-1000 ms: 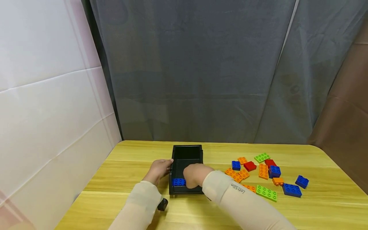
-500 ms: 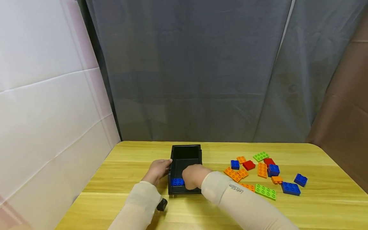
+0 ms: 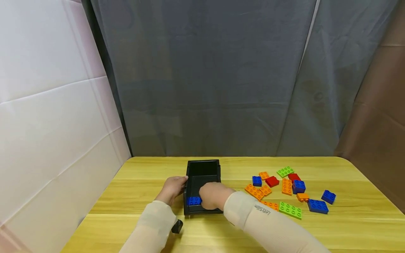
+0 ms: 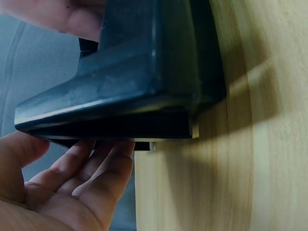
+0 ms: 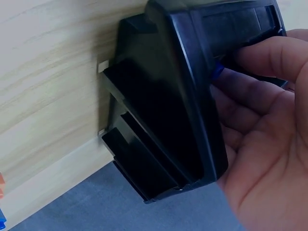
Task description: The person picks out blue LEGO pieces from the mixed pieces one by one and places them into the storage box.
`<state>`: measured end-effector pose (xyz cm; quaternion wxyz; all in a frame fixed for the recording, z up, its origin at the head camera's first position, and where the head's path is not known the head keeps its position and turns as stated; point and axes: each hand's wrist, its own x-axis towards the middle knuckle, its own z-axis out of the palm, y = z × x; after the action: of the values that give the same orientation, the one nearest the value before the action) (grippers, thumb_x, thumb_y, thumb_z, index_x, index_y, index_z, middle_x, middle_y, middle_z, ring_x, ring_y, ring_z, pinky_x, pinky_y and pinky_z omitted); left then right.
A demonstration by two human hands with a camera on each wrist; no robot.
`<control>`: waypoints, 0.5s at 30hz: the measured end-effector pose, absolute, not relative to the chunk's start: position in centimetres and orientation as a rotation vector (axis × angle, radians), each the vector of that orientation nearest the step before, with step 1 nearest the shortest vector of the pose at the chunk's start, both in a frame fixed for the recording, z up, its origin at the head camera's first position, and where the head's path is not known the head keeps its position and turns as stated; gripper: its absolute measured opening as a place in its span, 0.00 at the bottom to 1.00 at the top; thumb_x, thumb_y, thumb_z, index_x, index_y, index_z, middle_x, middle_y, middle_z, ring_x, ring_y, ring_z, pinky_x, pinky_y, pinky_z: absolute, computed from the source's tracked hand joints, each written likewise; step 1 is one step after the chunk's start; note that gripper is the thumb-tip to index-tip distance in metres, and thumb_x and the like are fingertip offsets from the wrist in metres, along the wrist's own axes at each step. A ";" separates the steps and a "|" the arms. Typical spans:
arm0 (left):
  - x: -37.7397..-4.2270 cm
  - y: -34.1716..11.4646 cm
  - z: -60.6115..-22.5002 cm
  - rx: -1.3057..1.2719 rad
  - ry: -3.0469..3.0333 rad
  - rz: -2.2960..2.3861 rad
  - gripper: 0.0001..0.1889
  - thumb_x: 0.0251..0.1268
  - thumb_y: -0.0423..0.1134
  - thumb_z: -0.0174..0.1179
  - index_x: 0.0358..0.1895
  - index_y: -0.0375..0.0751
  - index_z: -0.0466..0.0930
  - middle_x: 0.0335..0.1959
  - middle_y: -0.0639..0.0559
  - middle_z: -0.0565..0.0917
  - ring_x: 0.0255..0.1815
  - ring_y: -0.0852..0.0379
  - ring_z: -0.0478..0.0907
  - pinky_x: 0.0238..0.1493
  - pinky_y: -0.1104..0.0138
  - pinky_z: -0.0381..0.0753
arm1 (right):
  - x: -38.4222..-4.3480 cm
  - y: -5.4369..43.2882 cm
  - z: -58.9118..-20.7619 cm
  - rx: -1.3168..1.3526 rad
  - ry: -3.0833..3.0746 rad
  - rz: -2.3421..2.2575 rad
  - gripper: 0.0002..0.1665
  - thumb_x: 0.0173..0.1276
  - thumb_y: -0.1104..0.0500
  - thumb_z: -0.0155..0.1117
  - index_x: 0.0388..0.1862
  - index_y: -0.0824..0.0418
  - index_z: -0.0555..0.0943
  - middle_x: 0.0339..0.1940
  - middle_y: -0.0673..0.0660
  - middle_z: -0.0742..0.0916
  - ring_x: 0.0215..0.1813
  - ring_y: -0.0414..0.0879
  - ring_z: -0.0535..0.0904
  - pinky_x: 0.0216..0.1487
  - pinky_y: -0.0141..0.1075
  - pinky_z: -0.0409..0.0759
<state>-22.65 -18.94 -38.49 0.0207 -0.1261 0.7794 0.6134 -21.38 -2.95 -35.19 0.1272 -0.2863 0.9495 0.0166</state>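
Note:
A black plastic bin (image 3: 193,211) stands on the table. At its left rim is my left hand (image 3: 172,189), thumb over the edge; in the left wrist view its fingers (image 4: 108,178) lie against the outer wall under the rim. My right hand (image 3: 215,195) reaches into the bin's near end, fingers curled. Beside that hand a blue studded building brick (image 3: 194,201) lies along the near wall. A scrap of blue brick (image 5: 218,70) shows between the right thumb and fingers in the right wrist view; most of it is hidden.
Right of the bin, several loose bricks are scattered: orange (image 3: 286,186), green (image 3: 290,210), red (image 3: 272,181) and blue (image 3: 317,206). A grey curtain (image 3: 202,77) hangs behind the wooden table (image 3: 152,168), with a white sheet (image 3: 57,123) at the left.
The head view has turned slightly right, so everything sits a little further left. Both hands keep their places at the bin, with hardly any visible movement.

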 end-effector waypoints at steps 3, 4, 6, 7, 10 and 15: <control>-22.7 -19.0 -38.6 -0.395 2.407 1.921 0.19 0.74 0.39 0.49 0.51 0.22 0.77 0.44 0.36 0.81 0.42 0.50 0.79 0.59 0.49 0.75 | -21.3 -2.8 -35.1 -0.856 2.769 0.044 0.08 0.66 0.53 0.64 0.38 0.55 0.86 0.38 0.48 0.86 0.33 0.41 0.76 0.47 0.37 0.81; -22.7 -18.9 -38.6 -0.397 2.404 1.928 0.19 0.74 0.38 0.49 0.51 0.21 0.77 0.44 0.36 0.82 0.42 0.50 0.79 0.59 0.49 0.75 | -21.3 -2.8 -35.1 -0.868 2.773 0.045 0.08 0.66 0.54 0.64 0.39 0.55 0.86 0.39 0.48 0.86 0.34 0.41 0.77 0.49 0.38 0.81; -22.7 -18.9 -38.5 -0.393 2.399 1.936 0.19 0.74 0.39 0.50 0.50 0.21 0.77 0.43 0.36 0.82 0.41 0.51 0.79 0.59 0.49 0.75 | -21.3 -2.7 -35.1 -0.901 2.781 0.040 0.09 0.66 0.54 0.63 0.42 0.55 0.85 0.43 0.49 0.86 0.39 0.41 0.79 0.51 0.37 0.80; -22.7 -18.9 -38.5 -0.390 2.396 1.943 0.19 0.73 0.39 0.50 0.50 0.21 0.77 0.43 0.36 0.82 0.41 0.51 0.79 0.59 0.49 0.75 | -21.3 -2.5 -35.0 -0.924 2.787 0.035 0.11 0.66 0.54 0.63 0.44 0.55 0.85 0.44 0.49 0.86 0.41 0.42 0.80 0.53 0.37 0.80; -22.7 -19.1 -38.6 -0.359 2.394 1.950 0.20 0.72 0.40 0.52 0.49 0.21 0.78 0.39 0.39 0.84 0.39 0.52 0.80 0.56 0.52 0.78 | -21.3 -2.1 -34.8 -0.998 2.819 -0.009 0.15 0.66 0.55 0.62 0.50 0.56 0.84 0.49 0.52 0.85 0.50 0.44 0.81 0.56 0.37 0.79; -22.6 -19.2 -38.6 -0.339 2.402 1.914 0.21 0.73 0.42 0.52 0.49 0.23 0.79 0.42 0.38 0.84 0.42 0.48 0.81 0.58 0.51 0.77 | -21.5 -1.2 -34.3 -1.086 2.877 -0.096 0.20 0.67 0.57 0.61 0.57 0.59 0.82 0.55 0.54 0.84 0.58 0.46 0.79 0.60 0.37 0.77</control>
<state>-22.58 -19.16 -38.57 0.0255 -0.1098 0.7771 0.6192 -21.51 -1.25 -34.34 0.0326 -0.3529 0.9346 -0.0311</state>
